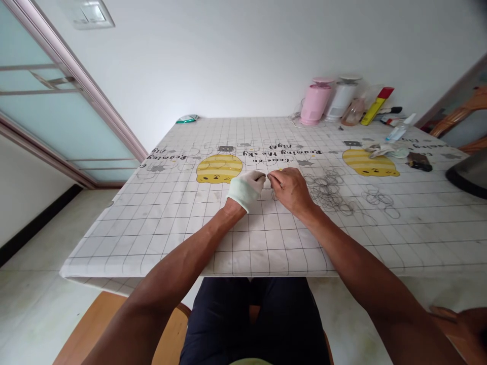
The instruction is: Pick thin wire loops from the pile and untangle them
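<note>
Your gloved left hand (247,189) and bare right hand (292,188) nearly meet, fingers pressed together, presumably for fine control; what they pinch is too small to tell. Thin dark loops (327,191) lie just right of the grip, seemingly for easy reach.

Where gloved left grip (245,187) and bare right grip (292,188) nearly meet: anything pinched there too small to tell. Left fingertips mostly hidden by curled glove. Thin dark loops (329,191) partly hidden behind right grip, blurred together; material unclear. Dark rounded object (470,175) and bench (262,248) cut off by right edge; glass door (41,114) by left; light switch (89,14) by top.
</note>
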